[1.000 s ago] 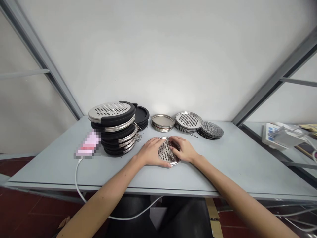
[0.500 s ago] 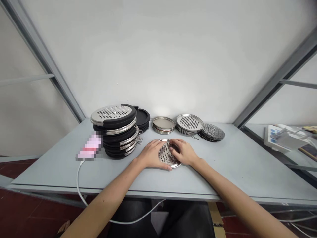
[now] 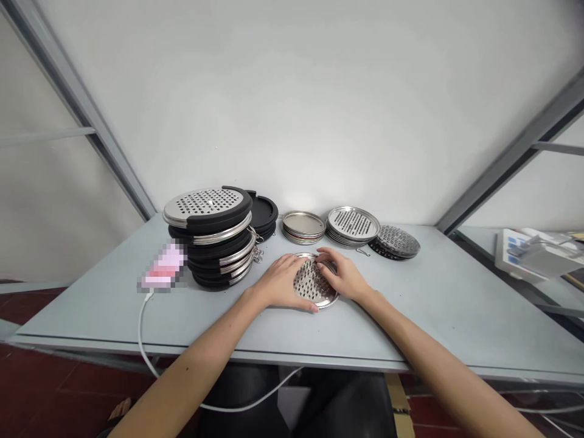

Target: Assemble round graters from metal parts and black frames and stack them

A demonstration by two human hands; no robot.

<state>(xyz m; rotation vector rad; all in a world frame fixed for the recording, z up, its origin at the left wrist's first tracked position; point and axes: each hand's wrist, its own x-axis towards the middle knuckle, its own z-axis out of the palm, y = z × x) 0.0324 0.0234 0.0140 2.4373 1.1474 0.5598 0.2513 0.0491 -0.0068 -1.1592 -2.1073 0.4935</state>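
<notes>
On the table in front of me lies a round metal grater disc (image 3: pixel 311 283) with a shiny rim and rows of small raised holes. My left hand (image 3: pixel 280 283) is wrapped round its left side, thumb along the near edge and fingers over the far edge. Curled fingers of my right hand (image 3: pixel 342 277) grip the disc's far right rim, partly hiding it. Behind the hands stand a short stack of plain metal discs (image 3: pixel 303 223), a stack of slotted metal rings (image 3: pixel 353 225) and a stack of bare grater plates (image 3: pixel 395 242).
A tall stack of black-edged round graters (image 3: pixel 210 237) stands at the left, with black round holders (image 3: pixel 262 216) behind it. A blurred pink phone-like object (image 3: pixel 163 267) lies left of it, with a white cable (image 3: pixel 142 334) hanging over the table edge. A small metal hook (image 3: pixel 363 252) lies behind my right hand.
My right hand has shifted slightly toward the disc's right rim, uncovering more of the perforated surface. My left hand keeps its hold. The camera view has moved a little.
</notes>
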